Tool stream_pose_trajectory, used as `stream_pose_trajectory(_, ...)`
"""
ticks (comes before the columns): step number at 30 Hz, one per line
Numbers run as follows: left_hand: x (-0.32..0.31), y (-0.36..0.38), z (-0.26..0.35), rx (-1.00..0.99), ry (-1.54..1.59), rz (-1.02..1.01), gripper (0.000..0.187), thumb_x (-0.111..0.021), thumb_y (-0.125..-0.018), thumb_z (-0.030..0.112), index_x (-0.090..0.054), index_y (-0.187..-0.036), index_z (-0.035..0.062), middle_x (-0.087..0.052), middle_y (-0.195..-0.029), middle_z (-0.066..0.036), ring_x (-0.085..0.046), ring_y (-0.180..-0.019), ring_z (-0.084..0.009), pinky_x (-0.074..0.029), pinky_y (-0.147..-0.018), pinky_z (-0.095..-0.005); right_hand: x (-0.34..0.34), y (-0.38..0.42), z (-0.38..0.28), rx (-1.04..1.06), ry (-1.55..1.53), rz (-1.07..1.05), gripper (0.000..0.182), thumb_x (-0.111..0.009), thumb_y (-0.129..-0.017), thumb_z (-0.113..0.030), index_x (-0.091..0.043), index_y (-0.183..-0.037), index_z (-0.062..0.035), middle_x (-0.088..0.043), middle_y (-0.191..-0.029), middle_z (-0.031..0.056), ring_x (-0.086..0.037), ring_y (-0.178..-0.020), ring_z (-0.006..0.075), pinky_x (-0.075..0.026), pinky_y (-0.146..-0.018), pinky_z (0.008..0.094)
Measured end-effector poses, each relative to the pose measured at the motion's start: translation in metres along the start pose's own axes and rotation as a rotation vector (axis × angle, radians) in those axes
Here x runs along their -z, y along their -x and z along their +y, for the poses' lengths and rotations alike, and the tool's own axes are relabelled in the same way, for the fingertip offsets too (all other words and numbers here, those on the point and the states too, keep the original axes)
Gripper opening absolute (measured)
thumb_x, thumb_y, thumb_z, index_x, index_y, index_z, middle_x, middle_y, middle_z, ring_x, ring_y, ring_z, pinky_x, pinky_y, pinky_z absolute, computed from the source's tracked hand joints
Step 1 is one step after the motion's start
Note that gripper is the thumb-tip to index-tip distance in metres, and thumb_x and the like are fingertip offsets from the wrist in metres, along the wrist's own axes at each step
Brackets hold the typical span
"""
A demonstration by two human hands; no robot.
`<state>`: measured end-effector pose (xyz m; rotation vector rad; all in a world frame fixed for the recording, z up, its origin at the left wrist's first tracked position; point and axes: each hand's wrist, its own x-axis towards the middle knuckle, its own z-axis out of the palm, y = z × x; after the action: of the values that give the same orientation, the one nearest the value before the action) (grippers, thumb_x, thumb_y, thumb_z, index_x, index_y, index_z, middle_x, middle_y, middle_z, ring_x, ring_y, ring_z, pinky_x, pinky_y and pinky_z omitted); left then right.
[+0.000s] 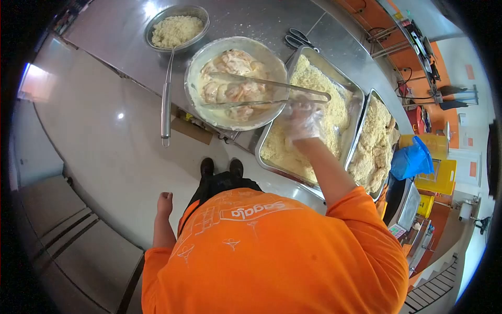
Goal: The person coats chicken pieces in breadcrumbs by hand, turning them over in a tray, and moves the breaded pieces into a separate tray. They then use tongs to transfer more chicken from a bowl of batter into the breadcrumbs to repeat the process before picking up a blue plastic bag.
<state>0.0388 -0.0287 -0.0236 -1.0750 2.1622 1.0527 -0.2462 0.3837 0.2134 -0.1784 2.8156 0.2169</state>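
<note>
My right hand (304, 121), in a clear plastic glove, is over the pale breadcrumbs (327, 115) in a metal tray (267, 163). Its fingers are blurred, so their grip does not show. Just beyond that hand, metal tongs (261, 81) lie across a large bowl (192, 78), with their bent end over the crumb tray. Inside the bowl sit pieces of raw meat (230, 91) in a creamy white batter. Down at my side hangs my left hand (165, 203), fingers curled in and touching nothing.
A long-handled strainer (166, 107) with crumbs stands left of the bowl, its handle past the table edge. Black-handled scissors (299, 38) lie behind the crumb tray. A second tray (373, 94) of crumb-coated pieces is to the right, near a blue bag (412, 159) and yellow containers (440, 177).
</note>
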Motion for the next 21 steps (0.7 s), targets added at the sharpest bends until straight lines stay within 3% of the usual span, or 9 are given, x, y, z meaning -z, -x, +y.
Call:
stream_pose_trajectory(4,-0.005,0.003,-0.016,0.01,-0.004,-0.022,0.032,-0.05,-0.081,0.025,-0.051,-0.097,-0.0025,-0.057,-0.094,-0.018,-0.053,-0.091,-0.0292,-0.041,-0.079,-0.0351,-0.004,0.011,-0.015,-0.02,-0.004,0.268,0.05,-0.05,-0.071,-0.025,-0.04,-0.117,-0.0085,-0.034,-0.124,0.0168,-0.032,-0.115,0.0345,-0.021,-0.094,0.0518)
stream_pose_trajectory(7,-0.002,-0.003,0.001,-0.031,-0.018,-0.03,0.031,-0.05,-0.081,0.025,-0.051,-0.096,-0.0024,-0.057,-0.094,-0.018,-0.054,-0.091,-0.0295,-0.041,-0.08,-0.0356,-0.005,0.002,-0.006,-0.028,0.053,0.099,0.054,-0.051,-0.07,-0.027,-0.038,-0.119,-0.0096,-0.031,-0.126,0.0155,-0.028,-0.117,0.0347,-0.019,-0.094,0.054)
stream_pose_trajectory(9,-0.004,0.001,0.018,-0.027,-0.008,-0.036,0.03,-0.05,-0.081,0.024,-0.051,-0.096,-0.0023,-0.057,-0.094,-0.018,-0.054,-0.092,-0.03,-0.041,-0.08,-0.036,-0.007,0.005,0.007,0.075,0.176,0.169,0.048,-0.045,-0.076,-0.03,-0.038,-0.12,-0.0116,-0.032,-0.127,0.0136,-0.028,-0.119,0.0306,-0.021,-0.094,0.0511)
stream_pose_trajectory(11,-0.013,-0.014,0.009,-0.095,0.084,-0.002,0.028,-0.05,-0.082,0.023,-0.051,-0.094,-0.0017,-0.058,-0.087,-0.015,-0.055,-0.082,-0.0237,-0.042,-0.074,-0.033,-0.031,-0.002,0.032,0.194,0.385,0.291,0.048,-0.04,-0.079,-0.037,-0.039,-0.121,-0.0124,-0.033,-0.128,0.0121,-0.031,-0.119,0.0256,-0.028,-0.093,0.0484)
stream_pose_trajectory(12,-0.006,-0.01,0.022,-0.093,0.144,-0.012,0.027,-0.05,-0.082,0.023,-0.051,-0.093,-0.0016,-0.058,-0.085,-0.014,-0.054,-0.079,-0.0218,-0.042,-0.072,-0.032,0.047,0.016,-0.002,-0.107,0.292,-0.25,0.043,-0.039,-0.081,-0.032,-0.041,-0.118,-0.0118,-0.039,-0.122,0.0119,-0.035,-0.115,0.0219,-0.032,-0.091,0.0466)
stream_pose_trajectory(14,-0.012,-0.02,0.012,-0.129,0.269,0.016,0.026,-0.049,-0.082,0.023,-0.051,-0.091,-0.0016,-0.056,-0.078,-0.01,-0.051,-0.07,-0.0159,-0.042,-0.067,-0.0291,-0.004,0.026,0.042,-0.028,-0.37,-0.027,0.044,-0.039,-0.08,-0.032,-0.039,-0.119,-0.012,-0.039,-0.12,0.0117,-0.036,-0.113,0.0217,-0.034,-0.088,0.0471)
stream_pose_trajectory(16,-0.007,-0.01,0.019,-0.061,0.165,-0.003,0.026,-0.049,-0.083,0.023,-0.051,-0.092,-0.0019,-0.056,-0.079,-0.011,-0.051,-0.071,-0.0166,-0.042,-0.067,-0.0296,-0.005,0.047,0.041,-0.075,-0.962,0.052,0.048,-0.045,-0.075,-0.034,-0.039,-0.119,-0.0135,-0.044,-0.112,0.0098,-0.038,-0.109,0.0225,-0.034,-0.086,0.0482)
stream_pose_trajectory(18,-0.009,-0.013,0.007,-0.039,0.063,-0.016,0.027,-0.049,-0.083,0.023,-0.05,-0.092,-0.0023,-0.056,-0.08,-0.011,-0.052,-0.073,-0.0182,-0.042,-0.068,-0.0303,-0.041,0.048,0.044,-0.08,-1.14,0.227,0.049,-0.048,-0.073,-0.035,-0.041,-0.116,-0.0135,-0.046,-0.11,0.0092,-0.038,-0.109,0.0235,-0.031,-0.087,0.0479)
stream_pose_trajectory(21,-0.014,-0.032,-0.024,-0.05,0.007,-0.012,0.028,-0.049,-0.083,0.024,-0.049,-0.093,-0.0029,-0.057,-0.085,-0.013,-0.054,-0.078,-0.0219,-0.042,-0.071,-0.0321,-0.072,0.041,0.048,0.035,-0.909,0.33,0.05,-0.049,-0.07,-0.038,-0.043,-0.114,-0.0154,-0.043,-0.116,0.0081,-0.034,-0.112,0.0254,-0.025,-0.091,0.0461)
